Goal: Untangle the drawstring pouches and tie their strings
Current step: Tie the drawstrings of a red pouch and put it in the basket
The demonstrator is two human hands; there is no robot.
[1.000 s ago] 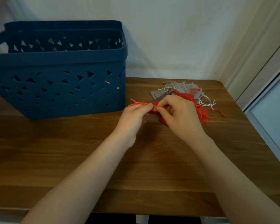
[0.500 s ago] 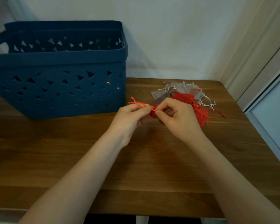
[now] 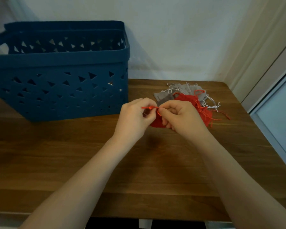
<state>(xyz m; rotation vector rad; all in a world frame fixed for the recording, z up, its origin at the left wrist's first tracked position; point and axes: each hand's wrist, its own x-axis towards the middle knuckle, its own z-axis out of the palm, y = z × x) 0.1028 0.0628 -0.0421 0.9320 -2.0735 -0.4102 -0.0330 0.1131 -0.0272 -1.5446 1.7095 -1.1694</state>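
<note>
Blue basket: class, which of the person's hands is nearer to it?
Left. The left hand pinches the red string just off the blue basket's right corner; the right hand is farther right, toward the pouch pile.

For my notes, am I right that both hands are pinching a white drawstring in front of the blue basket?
Not quite: the drawstring is red, not white. The head view shows the left hand and right hand pinching it in front of the blue basket; white strings lie only in the pile behind.
</note>
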